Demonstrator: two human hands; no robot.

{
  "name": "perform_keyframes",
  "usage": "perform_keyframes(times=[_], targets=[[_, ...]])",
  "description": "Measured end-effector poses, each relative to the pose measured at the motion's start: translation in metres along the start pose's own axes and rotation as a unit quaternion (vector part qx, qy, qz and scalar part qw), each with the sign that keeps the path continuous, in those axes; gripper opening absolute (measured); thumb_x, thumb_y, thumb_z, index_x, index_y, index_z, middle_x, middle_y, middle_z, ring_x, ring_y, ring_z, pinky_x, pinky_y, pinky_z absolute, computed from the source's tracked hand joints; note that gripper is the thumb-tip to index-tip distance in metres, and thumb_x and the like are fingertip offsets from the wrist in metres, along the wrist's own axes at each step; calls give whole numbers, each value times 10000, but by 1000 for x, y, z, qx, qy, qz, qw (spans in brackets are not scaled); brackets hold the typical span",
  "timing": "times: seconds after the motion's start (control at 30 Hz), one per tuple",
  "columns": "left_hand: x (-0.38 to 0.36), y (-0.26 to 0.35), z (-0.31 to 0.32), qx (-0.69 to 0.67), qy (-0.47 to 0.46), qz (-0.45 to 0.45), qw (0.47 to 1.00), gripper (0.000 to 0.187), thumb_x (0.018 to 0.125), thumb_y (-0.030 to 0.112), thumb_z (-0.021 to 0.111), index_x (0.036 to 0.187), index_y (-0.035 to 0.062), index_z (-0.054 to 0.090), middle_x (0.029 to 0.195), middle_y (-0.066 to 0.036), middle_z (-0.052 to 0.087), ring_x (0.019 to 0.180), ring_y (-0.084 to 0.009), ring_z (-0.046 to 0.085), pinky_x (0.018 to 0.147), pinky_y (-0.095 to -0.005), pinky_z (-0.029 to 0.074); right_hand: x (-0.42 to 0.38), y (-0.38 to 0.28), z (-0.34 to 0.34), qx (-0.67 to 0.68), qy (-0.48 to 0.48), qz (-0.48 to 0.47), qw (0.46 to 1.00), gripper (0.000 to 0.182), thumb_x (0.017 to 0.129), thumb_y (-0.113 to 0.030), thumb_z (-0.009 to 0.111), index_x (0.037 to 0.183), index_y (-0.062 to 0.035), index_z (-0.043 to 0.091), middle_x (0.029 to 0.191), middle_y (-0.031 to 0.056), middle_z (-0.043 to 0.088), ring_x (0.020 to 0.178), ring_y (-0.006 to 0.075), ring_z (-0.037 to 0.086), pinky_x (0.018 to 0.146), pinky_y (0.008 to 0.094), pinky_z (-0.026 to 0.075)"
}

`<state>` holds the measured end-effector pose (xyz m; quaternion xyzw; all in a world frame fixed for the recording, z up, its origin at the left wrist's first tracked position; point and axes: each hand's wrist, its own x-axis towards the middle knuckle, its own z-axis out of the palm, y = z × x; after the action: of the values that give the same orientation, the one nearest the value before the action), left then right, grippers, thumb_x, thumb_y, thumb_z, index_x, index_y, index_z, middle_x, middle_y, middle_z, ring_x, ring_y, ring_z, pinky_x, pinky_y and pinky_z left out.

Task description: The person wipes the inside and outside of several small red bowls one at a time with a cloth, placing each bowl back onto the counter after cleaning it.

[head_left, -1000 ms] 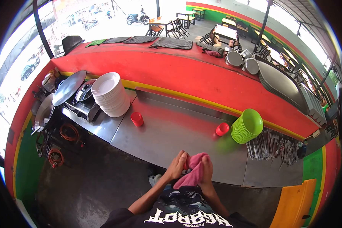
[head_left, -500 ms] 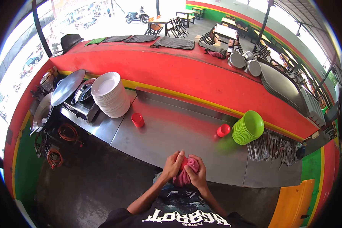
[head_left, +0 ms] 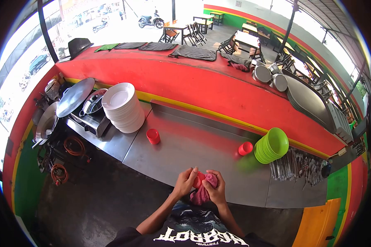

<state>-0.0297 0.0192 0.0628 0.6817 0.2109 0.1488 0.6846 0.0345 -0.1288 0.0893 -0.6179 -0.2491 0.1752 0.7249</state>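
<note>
Close to my body, at the front edge of the steel counter [head_left: 193, 152], my left hand [head_left: 186, 182] grips a red cup [head_left: 198, 180]. Opposite it, my right hand [head_left: 215, 187] is closed on a pink cloth [head_left: 200, 195], which is bunched against the cup and hangs down below it. My fingers cover part of the cup. Two more red cups are on the counter: one cup [head_left: 153, 136] at the left and another cup [head_left: 245, 148] beside a stack of green bowls [head_left: 272, 145].
White plates [head_left: 123, 109] are stacked at the left, beside a gas stove [head_left: 90, 121] with a lidded pan [head_left: 94, 102]. Spoons and forks [head_left: 297, 166] lie at the right. Metal trays [head_left: 309, 96] and dark cloths [head_left: 192, 52] rest on the red ledge [head_left: 185, 76].
The red cup shows more between my hands, its opening now visible beside the cloth. My head view has shifted slightly, so the counter things appear a little lower.
</note>
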Motion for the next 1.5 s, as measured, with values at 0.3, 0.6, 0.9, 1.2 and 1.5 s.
perform_keyframes(times=[0.3, 0.6, 0.9, 1.2, 1.5], targets=[[-8, -4, 9, -7, 10, 4, 1000, 498, 1031, 409, 509, 740, 6, 491, 623, 28, 380, 621, -64, 362, 514, -294, 323, -6, -5, -3, 59, -17, 49, 997, 403, 884, -127, 746, 1225, -19, 560, 1026, 20, 622, 934, 81, 585, 867, 239, 476], [-20, -7, 18, 28, -17, 14, 999, 486, 1021, 406, 534, 737, 13, 488, 624, 22, 389, 622, -63, 365, 516, -291, 328, -19, 11, -22, 97, -16, 90, 991, 391, 882, -91, 736, 1227, -19, 568, 1018, 16, 625, 920, 77, 589, 864, 239, 482], [-31, -10, 31, 19, -20, 12, 1000, 486, 1023, 401, 527, 737, 10, 493, 618, 18, 382, 619, -66, 365, 515, -298, 329, -32, 10, -33, 104, -17, 101, 989, 376, 881, -107, 739, 1210, -21, 578, 1044, 12, 606, 942, 72, 568, 875, 243, 473], [-31, -18, 36, 22, -28, 18, 999, 486, 1022, 405, 526, 751, 2, 514, 610, 2, 384, 615, -70, 364, 515, -306, 332, -37, 11, -40, 81, -19, 87, 993, 363, 880, -114, 738, 1197, -20, 590, 1037, 10, 602, 930, 79, 565, 870, 243, 470], [-24, 7, 24, 153, -187, 30, 970, 460, 1059, 398, 447, 816, 21, 549, 701, 78, 441, 658, -43, 393, 541, -260, 353, -33, 9, -41, 153, -26, 148, 977, 335, 912, -134, 723, 1201, -28, 591, 976, -9, 620, 884, 61, 579, 827, 217, 479]])
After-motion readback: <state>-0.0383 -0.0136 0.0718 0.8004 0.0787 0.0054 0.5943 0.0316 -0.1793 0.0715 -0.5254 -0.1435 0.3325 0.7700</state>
